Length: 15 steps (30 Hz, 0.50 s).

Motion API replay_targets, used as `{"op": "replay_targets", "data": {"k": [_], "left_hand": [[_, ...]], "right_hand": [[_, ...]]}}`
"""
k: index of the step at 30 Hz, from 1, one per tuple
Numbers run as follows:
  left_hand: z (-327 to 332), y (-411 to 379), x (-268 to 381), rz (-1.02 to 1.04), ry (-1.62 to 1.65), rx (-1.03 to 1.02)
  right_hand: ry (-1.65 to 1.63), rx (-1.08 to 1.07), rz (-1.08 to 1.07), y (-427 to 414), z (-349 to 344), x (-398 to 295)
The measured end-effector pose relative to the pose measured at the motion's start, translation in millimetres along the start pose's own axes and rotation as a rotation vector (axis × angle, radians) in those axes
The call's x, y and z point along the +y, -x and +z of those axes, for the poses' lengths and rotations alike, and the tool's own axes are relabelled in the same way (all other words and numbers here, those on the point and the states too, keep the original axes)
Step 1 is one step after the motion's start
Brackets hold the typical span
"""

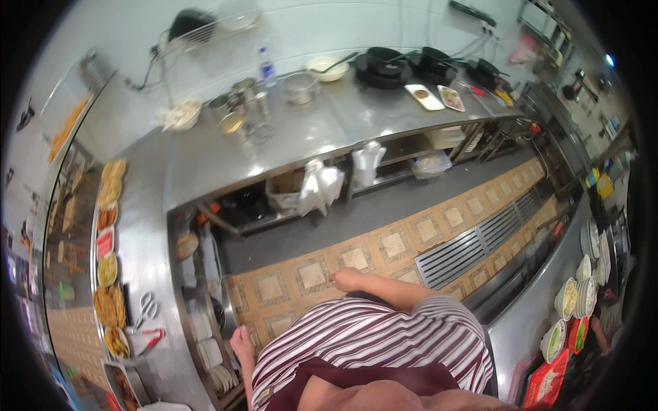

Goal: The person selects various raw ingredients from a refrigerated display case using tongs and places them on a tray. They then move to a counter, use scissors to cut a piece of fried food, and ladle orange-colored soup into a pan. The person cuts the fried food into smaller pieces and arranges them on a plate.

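My right hand (348,280) hangs in front of my body above the tiled floor, fingers curled, with nothing seen in it. Near the shelves under the left counter is my left hand (242,340), loosely curled; it too shows no object. On that steel counter (154,221) lie scissors (148,308) and red-handled tongs (152,341). Dishes of food line its far edge, among them a plate of browned flat pieces (109,306) and a red dish (105,243). Whether my fingers are fully closed is hard to tell.
Along the wall, a steel counter (329,123) bears a pot (301,88), black pans (381,69) and a white plate (424,97). Plastic bags (321,187) hang from its edge. A metal floor grate (452,262) lies ahead. Bowls (553,339) stand on the right counter, near another person's hand (599,331).
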<state>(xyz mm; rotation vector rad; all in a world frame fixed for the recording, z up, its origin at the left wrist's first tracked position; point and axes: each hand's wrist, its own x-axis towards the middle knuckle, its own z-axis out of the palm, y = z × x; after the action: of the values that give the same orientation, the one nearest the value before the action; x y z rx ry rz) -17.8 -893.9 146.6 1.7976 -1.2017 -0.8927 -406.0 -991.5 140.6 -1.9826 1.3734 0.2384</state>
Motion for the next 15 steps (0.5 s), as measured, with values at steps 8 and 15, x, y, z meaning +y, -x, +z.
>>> {"op": "replay_targets", "data": {"k": [8, 15], "left_hand": [[245, -132, 234, 0.208, 0.078, -0.544], [478, -243, 438, -0.356, 0.826, -1.226]], "right_hand": [[-0.292, 0.399, 0.502, 121, -45, 212], [-0.476, 0.456, 0.748, 166, -27, 297]]}}
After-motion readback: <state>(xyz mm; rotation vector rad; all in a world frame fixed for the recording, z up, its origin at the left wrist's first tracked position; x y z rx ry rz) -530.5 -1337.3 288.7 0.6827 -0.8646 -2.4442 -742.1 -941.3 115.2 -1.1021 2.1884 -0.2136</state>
